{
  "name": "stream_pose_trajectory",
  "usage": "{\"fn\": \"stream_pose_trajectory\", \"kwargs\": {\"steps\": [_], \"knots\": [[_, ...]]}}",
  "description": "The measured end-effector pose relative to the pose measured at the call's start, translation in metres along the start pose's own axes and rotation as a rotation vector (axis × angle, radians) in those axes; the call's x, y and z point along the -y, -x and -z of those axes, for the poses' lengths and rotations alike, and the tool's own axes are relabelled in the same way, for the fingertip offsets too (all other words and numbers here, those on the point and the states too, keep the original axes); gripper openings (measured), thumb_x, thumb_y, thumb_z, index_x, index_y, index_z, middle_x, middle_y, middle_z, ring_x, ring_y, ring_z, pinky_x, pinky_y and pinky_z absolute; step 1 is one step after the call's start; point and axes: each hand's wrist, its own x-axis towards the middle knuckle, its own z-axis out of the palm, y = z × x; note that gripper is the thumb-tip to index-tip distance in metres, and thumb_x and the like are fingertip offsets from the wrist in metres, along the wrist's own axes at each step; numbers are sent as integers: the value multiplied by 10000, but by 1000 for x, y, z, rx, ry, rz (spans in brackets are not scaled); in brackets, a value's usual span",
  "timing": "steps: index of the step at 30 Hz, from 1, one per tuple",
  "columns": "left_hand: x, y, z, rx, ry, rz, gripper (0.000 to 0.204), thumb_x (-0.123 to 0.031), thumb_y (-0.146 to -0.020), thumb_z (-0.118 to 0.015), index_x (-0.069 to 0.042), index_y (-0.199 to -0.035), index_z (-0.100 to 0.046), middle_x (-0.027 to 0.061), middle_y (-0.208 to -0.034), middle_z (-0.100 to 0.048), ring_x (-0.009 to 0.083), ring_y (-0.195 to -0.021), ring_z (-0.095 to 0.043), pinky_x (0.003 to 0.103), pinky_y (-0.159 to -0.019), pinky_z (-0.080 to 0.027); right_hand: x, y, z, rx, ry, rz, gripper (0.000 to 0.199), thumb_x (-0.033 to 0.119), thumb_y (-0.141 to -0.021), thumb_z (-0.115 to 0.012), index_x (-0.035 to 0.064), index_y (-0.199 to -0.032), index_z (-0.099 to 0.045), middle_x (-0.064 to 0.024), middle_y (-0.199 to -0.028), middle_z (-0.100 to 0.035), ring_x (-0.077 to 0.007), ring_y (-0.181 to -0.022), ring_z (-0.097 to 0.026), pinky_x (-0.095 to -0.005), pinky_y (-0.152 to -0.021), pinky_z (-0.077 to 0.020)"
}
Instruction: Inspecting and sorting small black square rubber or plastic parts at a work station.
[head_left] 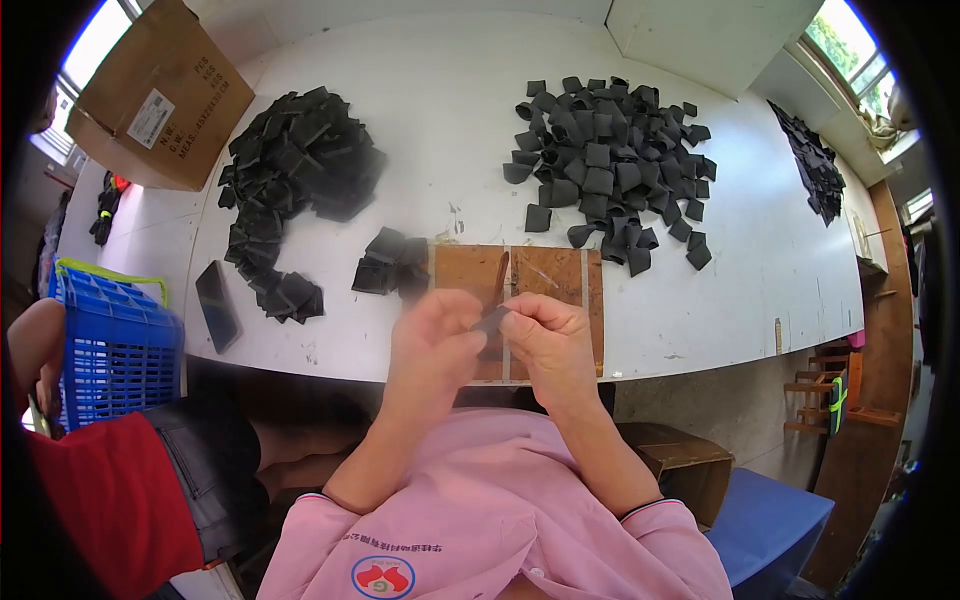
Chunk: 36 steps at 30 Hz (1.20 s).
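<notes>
Close to the table's front edge, both hands meet over a brown wooden board (567,263). A small black fabric piece (492,321) is pinched between the thumb and fingers of my right hand (550,340). My left hand (437,335), somewhat smeared by motion, closes on the other side of the same piece. Just beyond the fingertips a thin, dark, pointed tool (502,272) rises over the board; its lower end is hidden behind the hands. Left of the board lies a small stack of flat black pieces (385,262).
A heap of folded black loops (610,150) lies at the far right, a curved pile of flat black pieces (290,150) at the far left. Also on the left are a phone (217,306), a cardboard box (165,95), a blue basket (120,345) and a seated person in red (110,490).
</notes>
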Motion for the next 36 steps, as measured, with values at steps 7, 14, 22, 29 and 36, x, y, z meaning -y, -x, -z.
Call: {"fn": "stream_pose_trajectory", "kwargs": {"steps": [7, 14, 22, 29, 36], "knots": [[21, -8, -6, -325, -1074, -642, 136, 80, -780, -486, 45, -910, -506, 111, -833, -576, 27, -449, -457, 157, -406, -347, 18, -2, 4, 247, -201, -240, 166, 182, -865, -510, 49, -768, -532, 60, -622, -418, -29, -517, -301, -179, -462, -268], [-30, -24, -28, 239, 514, 160, 194, -6, -865, -358, 58, -1021, -454, 222, -881, -573, 40, -301, -319, 172, -282, -224, 78, -34, -22, 400, 211, -4, 247, 247, -884, -501, 85, -698, -487, 80, -622, -369, -6, -513, -273, -160, -425, -214], [-18, -33, -15, -130, -471, -222, 172, -61, -848, -499, 11, -1005, -504, 74, -806, -583, 32, -419, -415, 155, -355, -295, 44, -41, -5, 355, 230, 71, 215, 230, -877, -518, 45, -768, -524, 60, -617, -406, -23, -541, -345, -167, -450, -277], [-24, -37, -32, 107, -1201, -835, 224, 39, -729, -554, 2, -950, -571, 71, -876, -587, 143, -794, -567, 236, -691, -451, 46, -9, -14, -21, 839, 851, 311, 219, -733, -673, 15, -928, -541, -105, -821, -511, -201, -651, -519, -281, -543, -427], [-16, -29, -32, 38, -500, -637, 91, -55, -834, -535, 21, -878, -559, 101, -876, -560, 153, -818, -521, 283, -765, -421, 46, -11, -27, -43, 931, 965, 275, 80, -651, -703, 16, -876, -560, -83, -769, -512, -213, -637, -527, -294, -505, -434]]}}
